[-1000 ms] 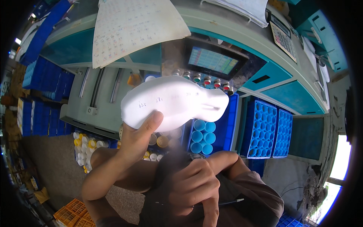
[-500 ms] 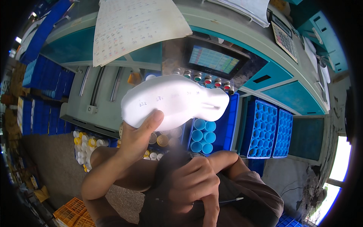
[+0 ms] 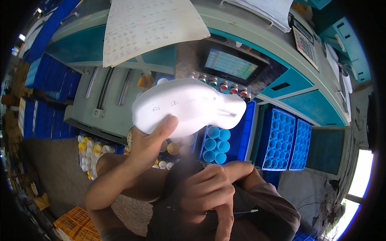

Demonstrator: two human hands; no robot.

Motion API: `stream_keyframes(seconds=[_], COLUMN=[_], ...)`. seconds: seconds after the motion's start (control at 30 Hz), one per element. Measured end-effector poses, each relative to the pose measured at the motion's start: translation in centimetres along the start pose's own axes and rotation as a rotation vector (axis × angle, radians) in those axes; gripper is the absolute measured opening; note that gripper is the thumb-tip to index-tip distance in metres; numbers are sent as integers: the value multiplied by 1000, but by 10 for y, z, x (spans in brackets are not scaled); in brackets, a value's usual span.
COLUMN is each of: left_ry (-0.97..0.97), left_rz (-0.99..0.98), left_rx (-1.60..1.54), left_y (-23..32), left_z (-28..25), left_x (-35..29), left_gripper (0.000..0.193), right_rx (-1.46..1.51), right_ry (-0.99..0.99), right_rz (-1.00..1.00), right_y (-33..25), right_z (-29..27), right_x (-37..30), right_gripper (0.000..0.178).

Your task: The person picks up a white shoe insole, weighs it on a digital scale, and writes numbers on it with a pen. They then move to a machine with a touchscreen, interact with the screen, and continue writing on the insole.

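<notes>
My left hand (image 3: 146, 146) holds up a white, smooth moulded piece (image 3: 189, 106) shaped like a shoe last, thumb pressed on its lower left end. Small handwritten marks run along its side. It hangs in front of a machine's control panel. Lower down, my right hand (image 3: 207, 193) is closed around a thin dark pen (image 3: 241, 211) with a pale tip pointing right. That hand rests on a dark, rounded cloth-covered surface (image 3: 177, 221). A dark sleeve (image 3: 273, 205) covers my right forearm.
A teal machine carries a colour screen (image 3: 230, 64) and a row of round buttons (image 3: 225, 85). A paper sheet (image 3: 148, 28) hangs above. Blue trays with round cells (image 3: 281, 138) stand right. Blue cups (image 3: 215, 144), small yellow and white caps (image 3: 90, 154) and orange crates (image 3: 70, 223) lie below.
The white piece has turned slightly in my left hand, so its handwritten marks face me more. My right hand with the pen stays put.
</notes>
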State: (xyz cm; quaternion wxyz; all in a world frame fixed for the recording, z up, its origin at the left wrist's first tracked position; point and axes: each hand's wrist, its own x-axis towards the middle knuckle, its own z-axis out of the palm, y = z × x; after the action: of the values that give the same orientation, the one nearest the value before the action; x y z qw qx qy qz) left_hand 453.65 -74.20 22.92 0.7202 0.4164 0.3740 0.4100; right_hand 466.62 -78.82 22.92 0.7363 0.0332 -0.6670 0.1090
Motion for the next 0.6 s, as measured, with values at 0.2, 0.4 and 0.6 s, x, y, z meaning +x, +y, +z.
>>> stream_keyframes(seconds=[0.2, 0.4, 0.6], left_ry=[76, 81, 52], left_rz=[99, 97, 120], left_rx=[8, 13, -12], left_y=[-4, -4, -11], left_z=[5, 5, 2], left_x=[2, 1, 3], left_gripper=[39, 39, 40], right_rx=[4, 14, 7], right_ry=[2, -11, -7], right_rz=[2, 21, 6], right_y=[0, -2, -3], right_z=[1, 1, 5], right_x=[-1, 1, 0], right_gripper=[70, 70, 71])
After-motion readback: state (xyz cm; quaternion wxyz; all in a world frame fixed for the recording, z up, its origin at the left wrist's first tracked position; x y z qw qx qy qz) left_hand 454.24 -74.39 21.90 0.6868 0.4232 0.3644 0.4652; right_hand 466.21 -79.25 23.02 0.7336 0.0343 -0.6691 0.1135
